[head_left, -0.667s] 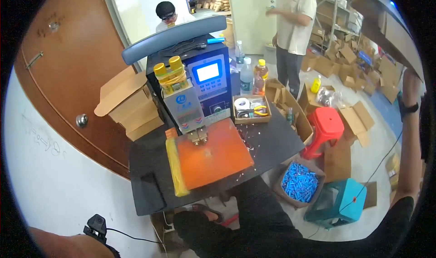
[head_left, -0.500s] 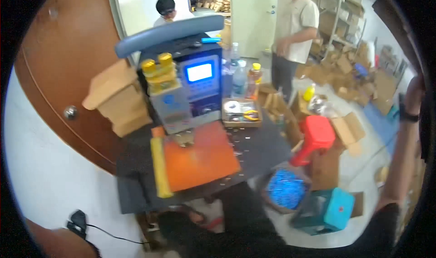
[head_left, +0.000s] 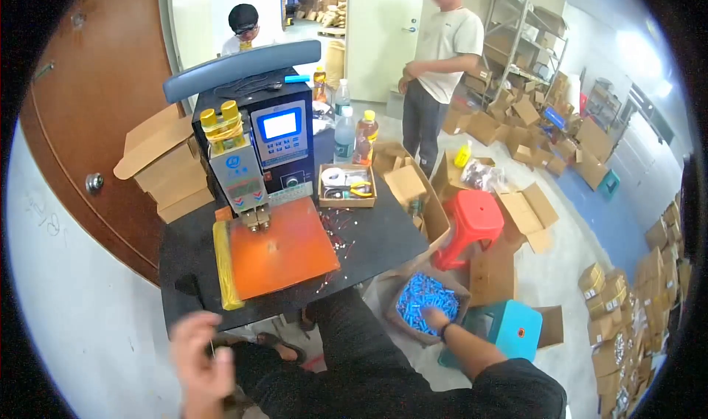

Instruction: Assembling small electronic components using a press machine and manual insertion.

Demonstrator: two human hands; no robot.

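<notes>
My right hand (head_left: 435, 318) reaches down into a cardboard box (head_left: 394, 320) of small blue battery-like cylinders (head_left: 424, 290). Its fingertips are hidden among them. At the lower left, my left hand (head_left: 200, 356) is raised before the table's near edge, empty, with fingers apart and slightly blurred. On the black table (head_left: 383, 231) stands a spot welder (head_left: 284, 135) with a lit screen and paired metal tips (head_left: 256, 218). Under those tips lies an orange board (head_left: 284, 260). A yellow strip (head_left: 225, 264) runs along the board's left side, and small bits are scattered by its right edge.
A small tray (head_left: 346, 187) holds tape and yellow-handled pliers, with bottles (head_left: 344, 135) behind. Red (head_left: 476, 220) and teal (head_left: 516, 330) stools stand right of the table among open cartons (head_left: 527, 209). One person (head_left: 450, 57) stands beyond; another (head_left: 243, 32) is behind the welder.
My right hand has come down from the far right into the box of blue cylinders. My left hand has risen into view at the lower left. The view has shifted to the right.
</notes>
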